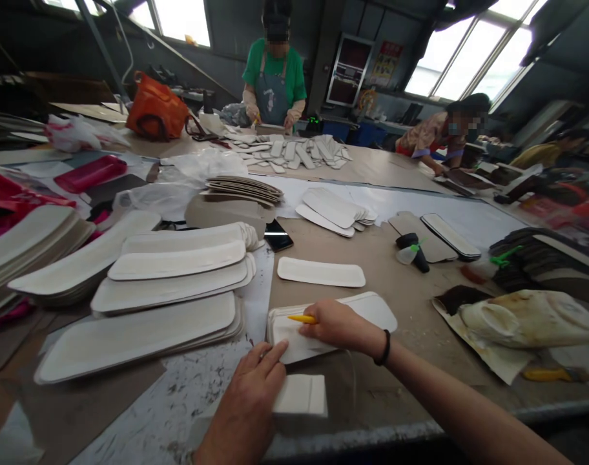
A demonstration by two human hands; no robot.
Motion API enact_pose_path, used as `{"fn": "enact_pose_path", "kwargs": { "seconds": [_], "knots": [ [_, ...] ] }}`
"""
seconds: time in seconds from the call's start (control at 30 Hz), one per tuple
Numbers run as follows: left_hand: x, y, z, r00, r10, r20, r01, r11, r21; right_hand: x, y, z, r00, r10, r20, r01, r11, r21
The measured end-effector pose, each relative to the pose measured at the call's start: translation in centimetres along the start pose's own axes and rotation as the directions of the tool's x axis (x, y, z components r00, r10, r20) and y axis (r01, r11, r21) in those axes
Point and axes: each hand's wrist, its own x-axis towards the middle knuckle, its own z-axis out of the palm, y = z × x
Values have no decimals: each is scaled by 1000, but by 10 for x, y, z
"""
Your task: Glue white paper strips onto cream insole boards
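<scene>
Starting left with stacked white panels (144,332), then, near centre, touching the near stack (299,347) with the left hand (256,394), cannot tell whether gripping. Just right, pinching a yellow pen (300,318) in the right hand (341,328) over that stack, left of a stained pale bundle (531,316).

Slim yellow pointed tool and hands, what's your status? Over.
Right hand: gripping slim yellow pointed tool over flat white rounded panels. Left hand: fingertips at panels' near-left corner. Close by: small white rectangular piece beside left hand.

The head camera looks forward and down over nearby hands (336,325).
</scene>
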Motion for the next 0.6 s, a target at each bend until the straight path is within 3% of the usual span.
{"fn": "enact_pose_path", "kwargs": {
  "seconds": [0.13,0.27,0.43,0.6],
  "knots": [
    [0,-8,2,995,94,24,-95,994,61,-10,1,-4,1000,12,-5,-12,998,-69],
    [-2,-12,7,989,141,-38,-137,986,93,-41,32,-15,990,127,-60,-134,980,-149],
    [-3,-13,13,978,191,-85,-182,978,99,-78,79,-21,921,352,-168,-370,925,-88],
    [-4,-16,15,972,225,-69,-214,967,141,-77,92,-10,855,445,-266,-484,869,-106]
  ]
}}
